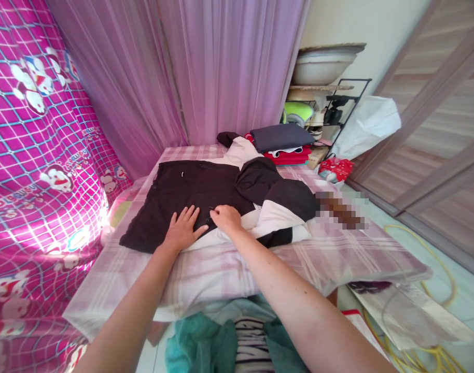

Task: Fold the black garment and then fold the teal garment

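Observation:
A black-and-white hooded jacket [198,186] lies spread flat on the table, its hood to the right and one white sleeve with a black cuff reaching toward the back. My left hand [182,228] rests on the jacket's black body with its fingers spread. Just to the right, my right hand [226,217] is closed in a pinch at the jacket's pocket opening, on what looks like a small black zipper pull [210,209]. The fingers partly hide it.
The table [221,280] wears a pink-and-white checked cloth under clear plastic. Folded clothes [281,139] are stacked at its back right. Purple curtains [229,67] hang behind, and a pink patterned curtain [38,155] at left. A rack [348,98] stands beyond; yellow cable [450,274] lies on the floor.

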Tool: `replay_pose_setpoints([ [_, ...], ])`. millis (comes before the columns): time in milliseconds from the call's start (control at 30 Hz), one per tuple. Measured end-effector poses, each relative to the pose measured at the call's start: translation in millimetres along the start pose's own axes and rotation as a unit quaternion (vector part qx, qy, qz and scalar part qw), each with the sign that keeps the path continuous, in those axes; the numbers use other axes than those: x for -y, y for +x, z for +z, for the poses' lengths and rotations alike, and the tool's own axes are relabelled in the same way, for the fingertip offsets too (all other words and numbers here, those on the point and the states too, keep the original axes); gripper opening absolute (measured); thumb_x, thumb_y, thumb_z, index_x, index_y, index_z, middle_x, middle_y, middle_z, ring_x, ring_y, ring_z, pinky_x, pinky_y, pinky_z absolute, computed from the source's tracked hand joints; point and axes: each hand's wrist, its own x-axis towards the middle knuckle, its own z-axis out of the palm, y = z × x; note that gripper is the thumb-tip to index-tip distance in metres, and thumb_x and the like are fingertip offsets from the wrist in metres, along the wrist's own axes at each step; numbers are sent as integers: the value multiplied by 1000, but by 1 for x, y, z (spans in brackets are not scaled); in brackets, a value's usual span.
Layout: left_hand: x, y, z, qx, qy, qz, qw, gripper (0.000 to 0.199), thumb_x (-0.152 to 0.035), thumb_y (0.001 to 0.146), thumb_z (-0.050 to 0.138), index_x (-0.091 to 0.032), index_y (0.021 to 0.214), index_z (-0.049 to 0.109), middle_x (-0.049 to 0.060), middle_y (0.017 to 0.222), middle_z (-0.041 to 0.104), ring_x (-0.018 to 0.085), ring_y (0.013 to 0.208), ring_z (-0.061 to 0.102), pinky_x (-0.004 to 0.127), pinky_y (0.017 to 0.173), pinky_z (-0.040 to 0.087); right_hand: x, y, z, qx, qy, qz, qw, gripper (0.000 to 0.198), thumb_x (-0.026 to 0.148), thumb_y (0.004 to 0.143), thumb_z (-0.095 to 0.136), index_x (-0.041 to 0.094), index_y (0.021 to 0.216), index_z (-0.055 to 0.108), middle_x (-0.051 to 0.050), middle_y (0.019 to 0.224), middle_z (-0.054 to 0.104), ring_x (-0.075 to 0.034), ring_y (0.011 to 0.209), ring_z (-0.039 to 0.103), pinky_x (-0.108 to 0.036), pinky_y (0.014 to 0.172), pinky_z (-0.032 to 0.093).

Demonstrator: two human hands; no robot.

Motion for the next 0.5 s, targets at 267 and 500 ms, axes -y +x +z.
replay_pose_setpoints([
  [267,-3,2,-4,51,19,-31,998,85,-76,84,36,-28,153,28,10,162,20,36,149,14,66,115,9,-8,6,-5,20,-27,43,999,34,38,93,48,22,103,76,-11,109,73,-23,105,66,-32,86,47],
  [500,-5,1,-7,53,13,-36,998,85,-76,83,37,-28,153,29,10,162,19,36,149,15,67,114,10,-23,16,-19,12,-19,71,997,34,39,93,49,22,102,76,-11,108,74,-24,103,67,-32,85,48],
])
